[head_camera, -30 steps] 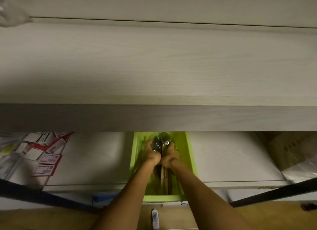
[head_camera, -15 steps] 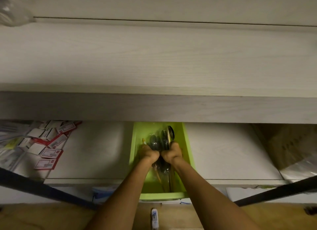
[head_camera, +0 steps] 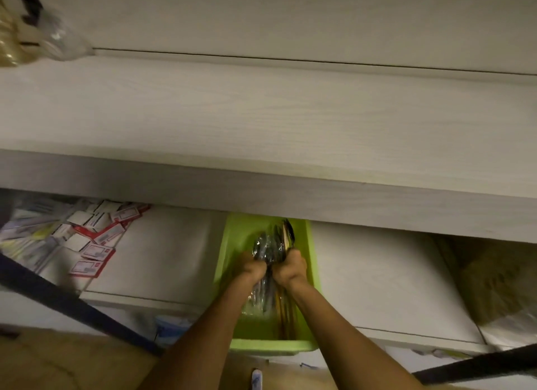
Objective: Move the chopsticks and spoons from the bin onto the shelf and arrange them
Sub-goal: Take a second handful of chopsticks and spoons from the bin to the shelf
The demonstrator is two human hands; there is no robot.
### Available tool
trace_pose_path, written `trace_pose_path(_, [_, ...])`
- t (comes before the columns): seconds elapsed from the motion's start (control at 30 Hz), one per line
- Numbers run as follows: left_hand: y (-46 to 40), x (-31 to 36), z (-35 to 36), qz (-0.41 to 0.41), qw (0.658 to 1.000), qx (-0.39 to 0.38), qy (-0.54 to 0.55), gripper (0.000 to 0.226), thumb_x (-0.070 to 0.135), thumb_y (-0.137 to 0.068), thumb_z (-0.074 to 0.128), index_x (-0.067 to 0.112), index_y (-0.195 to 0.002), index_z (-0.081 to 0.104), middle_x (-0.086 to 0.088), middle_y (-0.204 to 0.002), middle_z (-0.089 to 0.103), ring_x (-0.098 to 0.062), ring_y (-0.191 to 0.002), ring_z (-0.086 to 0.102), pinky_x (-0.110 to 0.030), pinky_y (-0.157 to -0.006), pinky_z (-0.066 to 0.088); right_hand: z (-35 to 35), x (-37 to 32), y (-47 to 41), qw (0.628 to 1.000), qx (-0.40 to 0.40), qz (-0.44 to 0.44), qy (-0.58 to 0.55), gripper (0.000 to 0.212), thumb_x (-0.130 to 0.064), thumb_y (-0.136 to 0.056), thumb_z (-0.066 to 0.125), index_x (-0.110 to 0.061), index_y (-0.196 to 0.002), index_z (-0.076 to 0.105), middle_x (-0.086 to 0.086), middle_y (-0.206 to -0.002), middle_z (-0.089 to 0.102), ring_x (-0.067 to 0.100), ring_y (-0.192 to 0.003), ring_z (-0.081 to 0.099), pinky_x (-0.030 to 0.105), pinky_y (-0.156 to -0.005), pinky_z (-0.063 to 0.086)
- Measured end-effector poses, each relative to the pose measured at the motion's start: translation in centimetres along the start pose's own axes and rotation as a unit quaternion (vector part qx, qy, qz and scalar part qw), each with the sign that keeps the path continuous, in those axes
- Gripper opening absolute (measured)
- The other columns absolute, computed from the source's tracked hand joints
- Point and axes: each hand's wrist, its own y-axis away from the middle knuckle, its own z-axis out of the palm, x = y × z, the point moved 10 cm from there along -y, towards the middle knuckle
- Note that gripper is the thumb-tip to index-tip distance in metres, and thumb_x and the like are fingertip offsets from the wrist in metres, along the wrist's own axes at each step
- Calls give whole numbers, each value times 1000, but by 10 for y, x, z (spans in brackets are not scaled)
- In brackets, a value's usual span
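Head view: both hands, left hand (head_camera: pixel 252 269) and right hand (head_camera: pixel 291 269), clench one bundle of spoons and chopsticks (head_camera: pixel 271 245), now gathered tighter and raised slightly within the green bin (head_camera: pixel 312 261) at 6 o'clock; shelf (head_camera: pixel 261 116) above awaits.

— The bin (head_camera: pixel 313 261): what colour?
— Lime green. The shelf (head_camera: pixel 261 122) above is pale grey woodgrain.
— Those cards (head_camera: pixel 96 244) at left?
— White with red borders (print blurred).
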Motion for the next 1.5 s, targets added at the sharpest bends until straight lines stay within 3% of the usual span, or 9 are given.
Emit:
trace_pose_path(0.23, [12, 9, -7, 29, 999, 15, 43, 28, 17, -93, 51, 5, -115, 63, -17, -113, 65, -31, -102, 63, -31, -79, 49, -6, -17, 12, 998, -14, -57, -16, 35, -13, -88, 62, -3, -120, 54, 16, -119, 62, 32, -110, 60, 30, -87, 49])
trace_pose_path(0.4, [22, 17, -21, 53, 989, 19, 140, 23, 17, -91, 55, 7, -108, 68, -16, -100, 69, -30, -91, 66, -39, -81, 53, -15, -33, 13, 994, -35, -75, -65, 37, -16, -88, 64, -4, -120, 50, 13, -117, 62, 31, -107, 61, 23, -74, 45])
trace_pose_path(0.57, [36, 27, -37, 66, 977, 30, 201, 14, 8, -94, 50, 10, -91, 64, -7, -73, 63, -20, -63, 60, -27, -54, 47, -8, -41, 15, 990, -78, -71, -96, 41, -17, -86, 66, -7, -122, 50, 12, -114, 63, 30, -102, 64, 29, -76, 53])
trace_pose_path(0.73, [46, 24, -41, 72, 970, 14, 233, 15, 12, -94, 54, 7, -97, 68, -18, -93, 70, -32, -82, 68, -41, -75, 56, 3, -48, 23, 985, -112, -98, -90, 43, -14, -83, 71, -8, -120, 49, 13, -113, 63, 29, -104, 63, 38, -87, 55])
trace_pose_path(0.83, [48, 21, -47, 77, 966, 21, 248, 15, 9, -96, 49, 8, -91, 63, -15, -87, 67, -26, -74, 64, -35, -74, 52, 1, -51, 27, 984, -106, -108, -94, 39, -11, -87, 66, -8, -120, 45, 15, -116, 60, 30, -107, 61, 40, -90, 54])
trace_pose_path(0.97, [53, 29, -55, 79, 959, 2, 274, 14, 12, -97, 48, 8, -90, 59, -11, -80, 63, -25, -71, 61, -35, -75, 51, -8, -59, 29, 985, -79, -98, -116, 58, -15, -87, 66, -5, -136, 37, 19, -130, 55, 35, -118, 56, 44, -97, 50])
trace_pose_path(1.1, [59, 52, -53, 113, 946, -69, 295, 25, 25, -100, 47, 8, -112, 60, -14, -101, 69, -30, -94, 67, -46, -91, 53, -23, -75, 35, 988, -22, -99, -113, 51, -16, -90, 64, -4, -134, 42, 14, -129, 57, 30, -119, 56, 35, -99, 48])
trace_pose_path(1.4, [66, 48, -54, 132, 923, -186, 309, 34, 24, -95, 59, 6, -122, 49, -10, -113, 65, -21, -102, 61, -34, -88, 52, -27, -81, 52, 988, 65, -73, -119, 53, -22, -87, 63, -6, -134, 46, 13, -130, 58, 33, -119, 57, 41, -96, 51])
trace_pose_path(1.5, [70, 49, -63, 131, 911, -205, 334, 32, 14, -96, 56, -2, -123, 51, -15, -99, 66, -25, -84, 64, -39, -80, 54, -42, -89, 69, 981, 88, -95, -141, 40, -12, -89, 57, -6, -128, 46, 14, -119, 61, 33, -112, 60, 46, -95, 51])
